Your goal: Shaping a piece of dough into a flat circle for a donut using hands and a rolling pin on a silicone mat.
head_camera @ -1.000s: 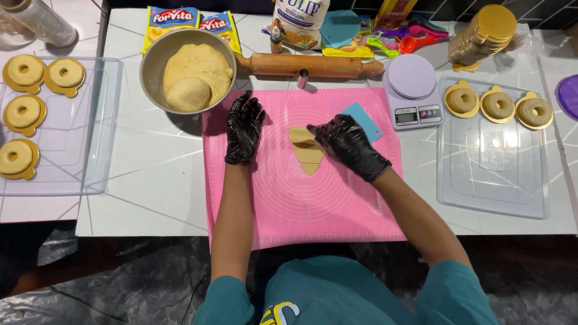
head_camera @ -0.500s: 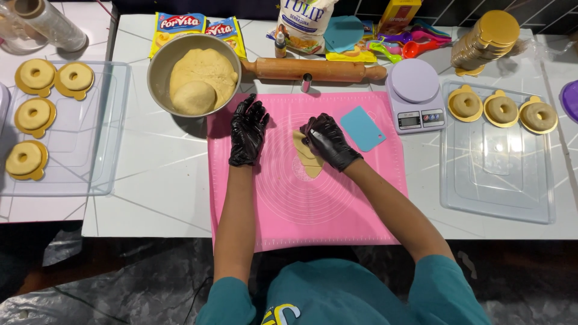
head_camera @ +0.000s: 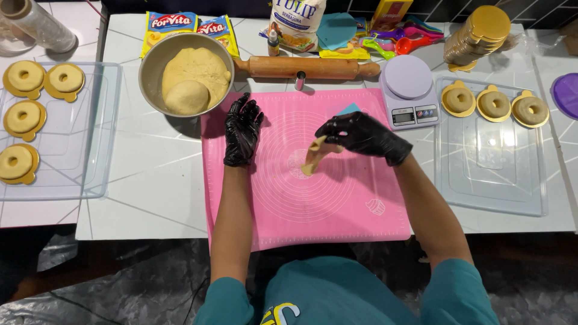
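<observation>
My right hand (head_camera: pixel 361 135) pinches a dough strip (head_camera: pixel 313 157), fingers clamped, lifting it off the pink mat (head_camera: pixel 337 204) — left hand (head_camera: pixel 242 129) lies flat, fingers spread, pinning the mat's edge.

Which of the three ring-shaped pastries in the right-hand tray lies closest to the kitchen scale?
The leftmost pastry, on its gold base at the tray's top-left corner beside the scale; the other two sit farther right.
</observation>
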